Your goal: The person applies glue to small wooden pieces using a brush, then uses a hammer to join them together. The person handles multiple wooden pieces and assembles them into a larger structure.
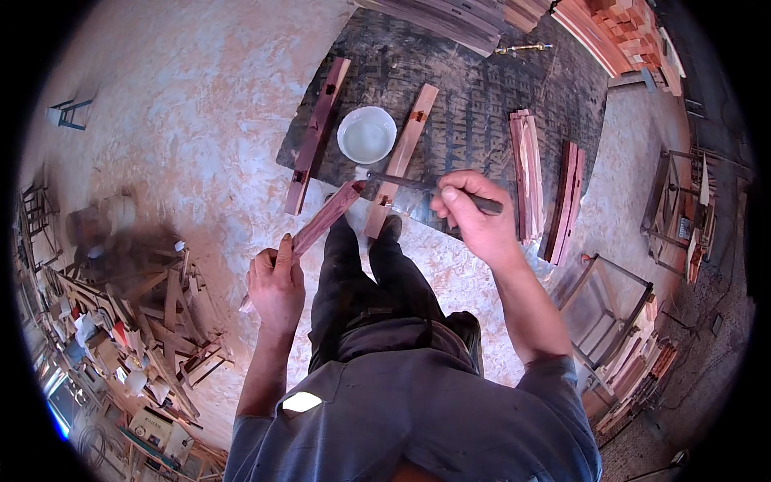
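A pale, blotched floor spreads across the scene, and on its far side lies a large dark board with worn print. At the near left is a sprawling heap of timber offcuts; on the right stands a metal-edged frame. Wide planks lie at the board's far edge, with a reddish stack of short pieces to their right.

Two bundles of narrow strips lie toward the board's right: a lighter bundle and, just right of it, a darker bundle. On the left, a dark red strip and a light brown strip lie well apart, their near ends reaching past the board's near edge (each has dark notches along it).

The reddish-brown workpiece is raised between those two strips, slanting from near left to far right. The left hand curls round its near part, thumb and fingers closed on the wood. The right hand, on the right, pinches the dark handle of a slim tool between thumb and fingers. The tool seems to be a brush; its pale tip is at the workpiece's far end, though whether they touch is hard to tell.

A white bowl sits just beyond that tip, between the two strips. Smallest is a thin yellow-and-silver implement near the planks.
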